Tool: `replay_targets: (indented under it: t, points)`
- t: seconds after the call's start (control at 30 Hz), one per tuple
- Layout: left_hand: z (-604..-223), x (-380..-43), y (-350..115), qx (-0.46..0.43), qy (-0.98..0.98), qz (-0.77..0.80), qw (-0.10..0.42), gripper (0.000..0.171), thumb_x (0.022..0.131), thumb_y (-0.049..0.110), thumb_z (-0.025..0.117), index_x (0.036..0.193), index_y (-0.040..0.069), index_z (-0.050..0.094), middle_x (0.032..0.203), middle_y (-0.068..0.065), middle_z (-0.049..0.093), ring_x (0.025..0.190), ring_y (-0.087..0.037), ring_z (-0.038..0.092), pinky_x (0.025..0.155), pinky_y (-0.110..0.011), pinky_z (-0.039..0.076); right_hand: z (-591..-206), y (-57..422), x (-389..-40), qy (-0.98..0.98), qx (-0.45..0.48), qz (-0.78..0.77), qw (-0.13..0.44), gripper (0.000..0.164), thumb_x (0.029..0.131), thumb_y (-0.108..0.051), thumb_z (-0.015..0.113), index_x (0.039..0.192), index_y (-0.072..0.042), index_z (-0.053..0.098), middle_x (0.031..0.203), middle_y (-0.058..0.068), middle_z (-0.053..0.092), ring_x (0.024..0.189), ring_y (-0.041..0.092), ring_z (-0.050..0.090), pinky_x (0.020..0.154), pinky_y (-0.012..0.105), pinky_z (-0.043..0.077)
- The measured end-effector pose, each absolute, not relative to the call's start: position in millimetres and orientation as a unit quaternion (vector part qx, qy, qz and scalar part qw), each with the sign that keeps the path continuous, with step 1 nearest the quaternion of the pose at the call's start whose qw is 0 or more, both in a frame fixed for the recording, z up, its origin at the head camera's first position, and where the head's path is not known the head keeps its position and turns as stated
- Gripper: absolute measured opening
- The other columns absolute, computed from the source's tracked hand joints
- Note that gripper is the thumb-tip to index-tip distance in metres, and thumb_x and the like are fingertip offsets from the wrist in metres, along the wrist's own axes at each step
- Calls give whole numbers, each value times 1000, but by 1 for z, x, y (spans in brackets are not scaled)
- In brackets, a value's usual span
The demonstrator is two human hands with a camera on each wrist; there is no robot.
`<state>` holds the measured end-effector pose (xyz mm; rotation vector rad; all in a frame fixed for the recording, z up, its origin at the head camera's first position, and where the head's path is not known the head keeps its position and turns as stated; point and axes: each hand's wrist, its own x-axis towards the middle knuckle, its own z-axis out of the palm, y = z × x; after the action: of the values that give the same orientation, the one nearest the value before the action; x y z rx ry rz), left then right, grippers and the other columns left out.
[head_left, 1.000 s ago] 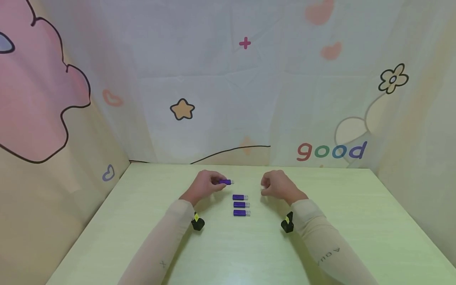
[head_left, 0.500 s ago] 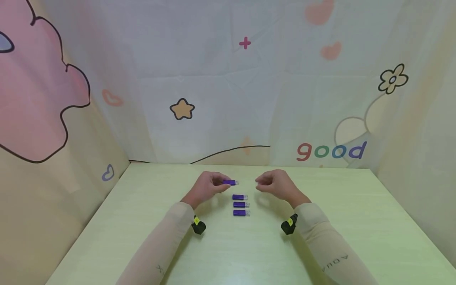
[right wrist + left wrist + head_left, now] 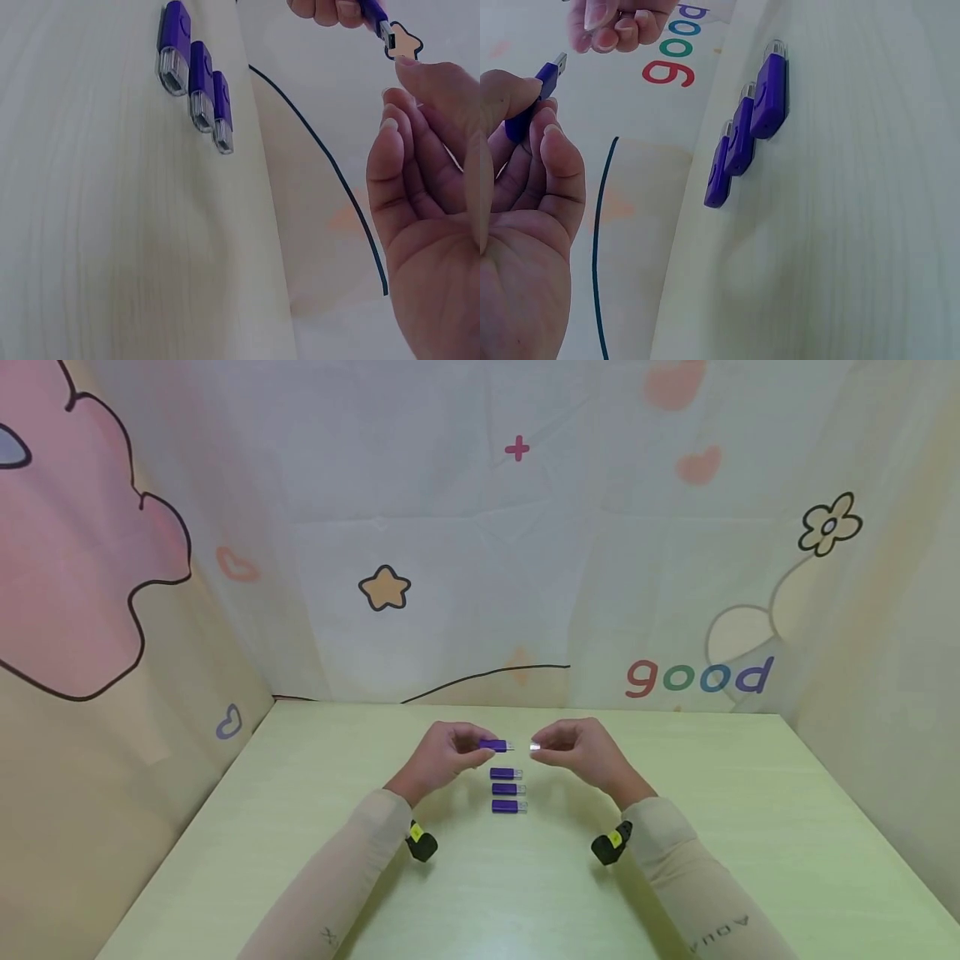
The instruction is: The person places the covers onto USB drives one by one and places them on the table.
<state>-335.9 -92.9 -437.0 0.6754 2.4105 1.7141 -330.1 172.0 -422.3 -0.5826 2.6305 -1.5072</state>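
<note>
My left hand (image 3: 450,752) pinches a purple USB stick (image 3: 493,746) between thumb and fingers, above the table. Its bare metal plug (image 3: 560,61) points right, toward the other hand. Facing it across a small gap, my right hand (image 3: 581,749) pinches a small clear cap (image 3: 535,747), mostly hidden by the fingertips. In front of both hands lie three more purple USB sticks, the far one (image 3: 506,774), the middle one (image 3: 508,790) and the near one (image 3: 509,807), side by side in a column. Each of these wears a clear cap over its plug.
The pale wood-patterned table (image 3: 495,893) reaches back to a printed cloth (image 3: 465,610) that hangs behind and at both sides. A black camera (image 3: 422,843) sits at the left wrist, another black camera (image 3: 611,845) at the right.
Both hands have come closer together: the left moved right with the USB stick, the right moved left with the clear cap. The three USB sticks on the table have stayed put.
</note>
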Motion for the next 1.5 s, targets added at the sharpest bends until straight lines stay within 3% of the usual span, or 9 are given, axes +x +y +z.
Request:
replay_targets:
  t: [0.2, 0.33, 0.5, 0.63, 0.83, 1.07, 1.33, 1.5]
  points:
    - [-424, -322, -91, 232, 791, 564, 53, 19, 84, 19, 71, 103, 16, 71, 95, -9, 70, 76, -18, 61, 78, -55, 50, -421, 170, -325, 837, -187, -512, 39, 30, 74, -44, 76, 97, -25, 73, 95, -2, 71, 88, 17, 67, 81, 32, 55]
    - [-414, -312, -90, 241, 788, 564, 49, 19, 85, 19, 70, 103, 15, 72, 93, -7, 70, 75, -17, 61, 76, -51, 52, -422, 170, -323, 830, -188, -524, 41, 29, 75, -44, 75, 97, -25, 74, 96, -2, 71, 88, 19, 67, 81, 33, 54]
    - [-414, -310, -90, 249, 781, 570, 51, 18, 84, 19, 71, 102, 14, 72, 92, -3, 71, 75, -17, 62, 74, -47, 54, -421, 169, -319, 818, -198, -539, 45, 34, 75, -42, 76, 100, -19, 74, 96, 1, 72, 87, 22, 67, 78, 34, 55]
    - [-420, -314, -89, 251, 778, 574, 49, 17, 84, 19, 71, 101, 15, 72, 91, -1, 71, 75, -19, 62, 74, -50, 53, -420, 167, -318, 812, -207, -543, 46, 38, 75, -40, 76, 102, -13, 73, 95, 2, 72, 86, 25, 66, 77, 35, 55]
    - [-429, -323, -87, 268, 762, 587, 51, 21, 81, 28, 75, 99, 18, 73, 92, -2, 71, 75, -20, 63, 76, -57, 51, -418, 165, -316, 803, -211, -554, 51, 34, 75, -38, 77, 98, -14, 74, 94, 4, 72, 87, 34, 65, 76, 37, 54]
    - [-427, -322, -86, 273, 768, 578, 53, 22, 80, 31, 74, 99, 18, 73, 91, -2, 71, 74, -17, 63, 71, -46, 54, -422, 166, -318, 800, -208, -560, 54, 39, 73, -41, 78, 99, -12, 74, 94, 4, 72, 84, 28, 65, 82, 56, 50]
    - [-428, -321, -84, 275, 767, 577, 57, 24, 81, 32, 74, 100, 18, 73, 92, -3, 70, 78, -24, 65, 71, -33, 56, -424, 166, -319, 800, -211, -559, 51, 30, 73, -40, 78, 95, -19, 75, 93, 4, 72, 82, 27, 64, 80, 53, 51]
    - [-429, -321, -84, 273, 768, 576, 62, 24, 81, 33, 74, 100, 18, 72, 92, -3, 70, 81, -29, 65, 71, -33, 56, -425, 166, -320, 801, -210, -558, 53, 30, 73, -40, 78, 95, -19, 75, 93, 4, 72, 82, 27, 64, 79, 49, 52]
